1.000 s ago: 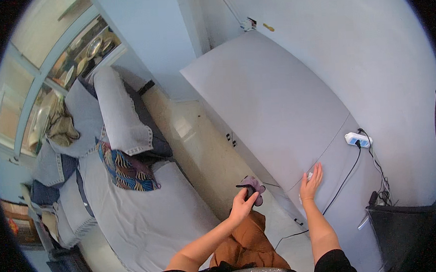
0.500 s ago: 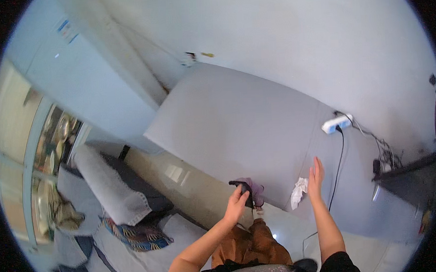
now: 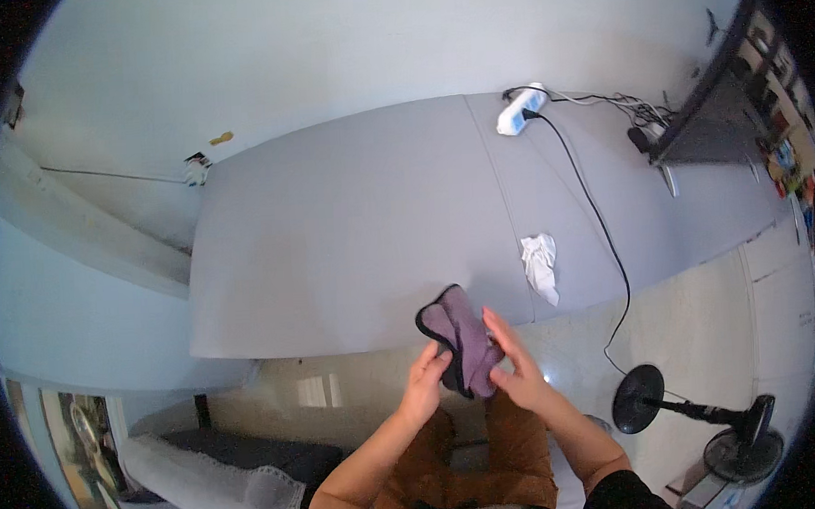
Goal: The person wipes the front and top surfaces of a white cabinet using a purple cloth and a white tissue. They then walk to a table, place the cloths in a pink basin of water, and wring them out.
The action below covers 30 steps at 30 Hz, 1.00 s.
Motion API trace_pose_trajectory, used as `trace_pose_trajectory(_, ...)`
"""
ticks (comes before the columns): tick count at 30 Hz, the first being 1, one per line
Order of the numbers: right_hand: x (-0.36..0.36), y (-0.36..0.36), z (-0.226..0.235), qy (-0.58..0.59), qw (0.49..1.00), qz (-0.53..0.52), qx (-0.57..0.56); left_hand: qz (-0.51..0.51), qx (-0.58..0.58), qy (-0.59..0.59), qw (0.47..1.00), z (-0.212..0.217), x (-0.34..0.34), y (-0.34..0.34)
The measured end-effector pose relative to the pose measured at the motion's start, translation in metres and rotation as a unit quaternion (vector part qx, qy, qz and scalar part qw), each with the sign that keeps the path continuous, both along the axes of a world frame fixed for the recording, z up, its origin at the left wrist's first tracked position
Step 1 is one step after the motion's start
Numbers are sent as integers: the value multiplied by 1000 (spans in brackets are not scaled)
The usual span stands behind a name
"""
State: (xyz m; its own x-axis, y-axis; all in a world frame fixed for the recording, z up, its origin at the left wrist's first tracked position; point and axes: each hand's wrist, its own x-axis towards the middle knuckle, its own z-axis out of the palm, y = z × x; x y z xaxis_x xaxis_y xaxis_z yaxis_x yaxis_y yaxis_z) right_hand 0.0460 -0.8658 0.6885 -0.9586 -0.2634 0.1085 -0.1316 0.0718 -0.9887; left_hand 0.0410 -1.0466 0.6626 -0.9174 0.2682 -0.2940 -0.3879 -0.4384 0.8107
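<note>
A purple cloth [image 3: 470, 343] with black edging hangs folded and crumpled between my two hands, above the front edge of a long grey cabinet [image 3: 334, 230]. My left hand [image 3: 422, 381] pinches its lower left part, thumb on top. On the cloth's right side is my right hand [image 3: 519, 372], its thumb and fingers around that edge; some of its fingertips are hidden. Further off, a crumpled white tissue [image 3: 540, 267] lies on the cabinet top, touched by neither hand.
A white power strip [image 3: 521, 110] sits at the cabinet's back, its black cord [image 3: 597, 210] running over the front edge. A dark screen [image 3: 719, 104] stands at right. A black fan [image 3: 638, 399] is on the floor, and a grey-covered seat [image 3: 217, 472] at lower left.
My view has swung right. The cloth, which hung low from my left hand, is now raised in front of me. My right hand, previously apart and stretched out, has come in onto it.
</note>
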Motion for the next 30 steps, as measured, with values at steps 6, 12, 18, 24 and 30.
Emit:
trace_pose_trajectory(6, 78, -14, -83, -60, 998, -23, -1, -112, -103, 72, 986, -65, 47, 0)
trace_pose_trajectory(12, 165, -5, -172, -161, 953, -187, -174, -116, -249, 213, 938, -124, 79, 12)
trace_pose_trajectory(18, 194, 55, -224, -106, 802, -340, -480, -59, -364, 380, 848, -105, 74, 32)
trace_pose_trajectory(24, 154, 110, -249, -51, 767, -414, -488, -59, -507, 702, 497, -32, 2, 106)
trace_pose_trajectory(30, 33, 114, -226, 28, 786, -503, -358, -153, -523, 753, 368, -18, -59, 184)
